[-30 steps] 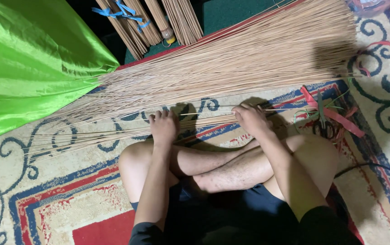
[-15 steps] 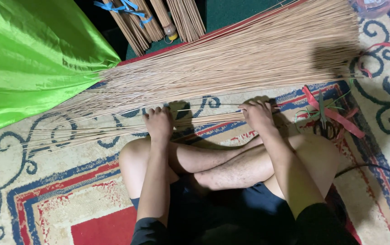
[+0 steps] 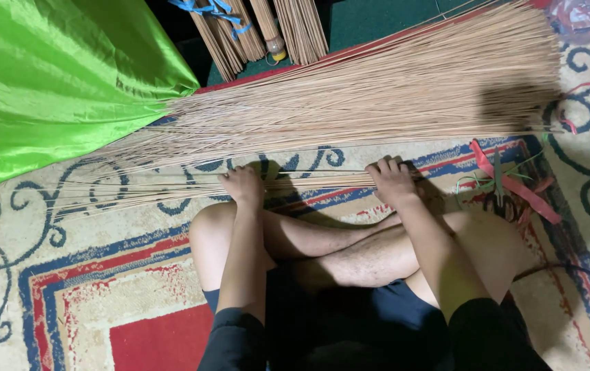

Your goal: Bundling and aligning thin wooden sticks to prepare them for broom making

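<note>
On a patterned carpet (image 3: 103, 275), a person sits cross-legged with a thin sheaf of palm-leaf midribs (image 3: 309, 182) lying across the floor just beyond the knees. The left hand (image 3: 243, 187) is curled down over the sheaf, fingers closed on the sticks, and the right hand (image 3: 392, 180) clamps the same sheaf farther toward its thick end, knuckles up and fingers wrapped. Compared with a second ago the right hand has slid outward along the sticks, widening the span between the two grips, while the left has barely shifted; it looks as though the sheaf is being drawn straight and evened out. Just beyond both hands lies the large fanned heap of midribs (image 3: 377, 96), its fine tips running under a bright green satin cloth (image 3: 48, 82) off to the left. Beside the right hand, red ribbon strips (image 3: 515, 185) and scissors (image 3: 497, 180) rest on the carpet. Farther off, tied stick bundles (image 3: 240, 27) lie at the carpet's edge.
</note>
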